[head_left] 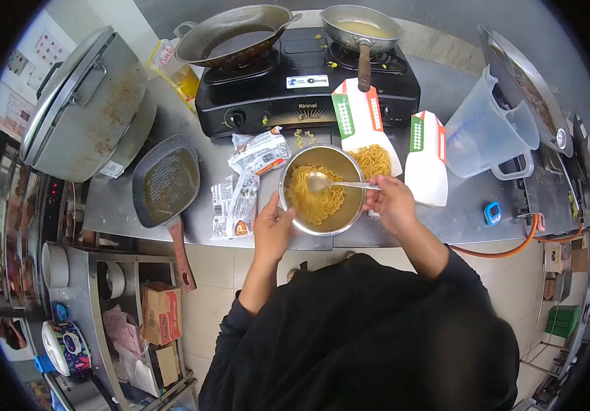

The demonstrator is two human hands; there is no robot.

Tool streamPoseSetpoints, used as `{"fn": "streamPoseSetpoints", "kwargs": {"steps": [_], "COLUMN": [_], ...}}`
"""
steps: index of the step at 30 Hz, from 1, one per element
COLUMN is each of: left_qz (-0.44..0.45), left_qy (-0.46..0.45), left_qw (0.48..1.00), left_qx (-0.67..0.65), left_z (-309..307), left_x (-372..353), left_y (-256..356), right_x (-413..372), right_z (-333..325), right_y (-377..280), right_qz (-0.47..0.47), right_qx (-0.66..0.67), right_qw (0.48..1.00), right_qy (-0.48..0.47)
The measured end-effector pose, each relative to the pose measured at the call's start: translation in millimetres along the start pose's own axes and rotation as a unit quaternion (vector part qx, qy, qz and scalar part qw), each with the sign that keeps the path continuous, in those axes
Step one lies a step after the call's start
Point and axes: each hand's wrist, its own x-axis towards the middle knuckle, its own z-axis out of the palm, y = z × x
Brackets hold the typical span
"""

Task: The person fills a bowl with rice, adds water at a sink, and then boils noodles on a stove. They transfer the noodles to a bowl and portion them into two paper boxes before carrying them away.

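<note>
A metal bowl [349, 218] with yellow noodles [323, 204] stands on the steel counter. At its left rim is my left hand [274, 226], thumb over the edge and slightly blurred. My right hand [392, 203] pinches the handle of a metal spoon [319, 181], whose head rests in the noodles. Behind the bowl, an open white carton [358, 113] holds more noodles [373, 161]. Another white carton [426, 164] lies to its right. Crumpled noodle packets [260, 153] are left of the bowl.
A black gas stove [306, 103] carries a wok [233, 34] and a saucepan [362, 27], its wooden handle pointing toward me. A square pan [166, 181] and a large rice cooker [93, 103] are left. Right are a plastic jug [490, 130] and a blue timer [493, 213].
</note>
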Motion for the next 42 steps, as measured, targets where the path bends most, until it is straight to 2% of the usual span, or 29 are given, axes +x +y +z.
{"fn": "streamPoseSetpoints", "kwargs": {"steps": [3,6,9,12,15,18,20,21,28,31,42], "left_qz": [-0.004,-0.007,-0.005,-0.009,-0.019,-0.007,-0.001,0.003,-0.025,-0.043,-0.062], "left_qy": [0.0,-0.006,0.002,-0.012,-0.005,0.014,0.011,0.009,-0.005,0.011,0.026], "left_qw": [1.0,0.999,1.0,1.0,0.999,0.999,0.999,0.999,0.996,0.993,0.983], "left_qx": [-0.029,-0.033,-0.022,-0.015,-0.034,-0.049,-0.043,-0.042,-0.083,-0.113,-0.17], "left_z": [-0.9,-0.3,1.5,7.8,15.6,20.4,18.4,18.3,12.9,10.8,6.1], "left_x": [1.8,0.7,0.5,-2.8,-6.8,-10.5,-10.8,-10.5,-9.2,-7.9,2.0], "left_y": [-0.3,5.0,0.4,12.4,23.0,23.0,19.8,18.1,8.0,9.4,6.5], "right_x": [1.4,0.7,1.3,-0.3,-26.1,-37.2,-32.7,-30.2,-17.4,-14.4,-14.7], "right_z": [-5.6,-0.5,-4.5,5.2,27.5,24.0,21.5,19.3,4.6,-1.2,1.1], "right_y": [-5.3,-11.9,-0.7,30.1,34.6,44.7,37.7,33.4,22.9,16.5,-30.6], "right_qz": [0.003,-0.078,-0.163,-0.161,-0.213,-0.166,-0.057,-0.003,-0.027,-0.086,-0.151], "right_qx": [0.051,-0.114,-0.336,-0.372,-0.427,-0.272,-0.088,0.006,0.103,0.099,0.075], "right_qw": [0.999,0.989,0.927,0.913,0.873,0.942,0.993,0.999,0.993,0.989,0.985], "right_qy": [-0.006,0.061,-0.029,-0.056,-0.102,-0.107,-0.057,-0.031,-0.049,-0.061,-0.044]}}
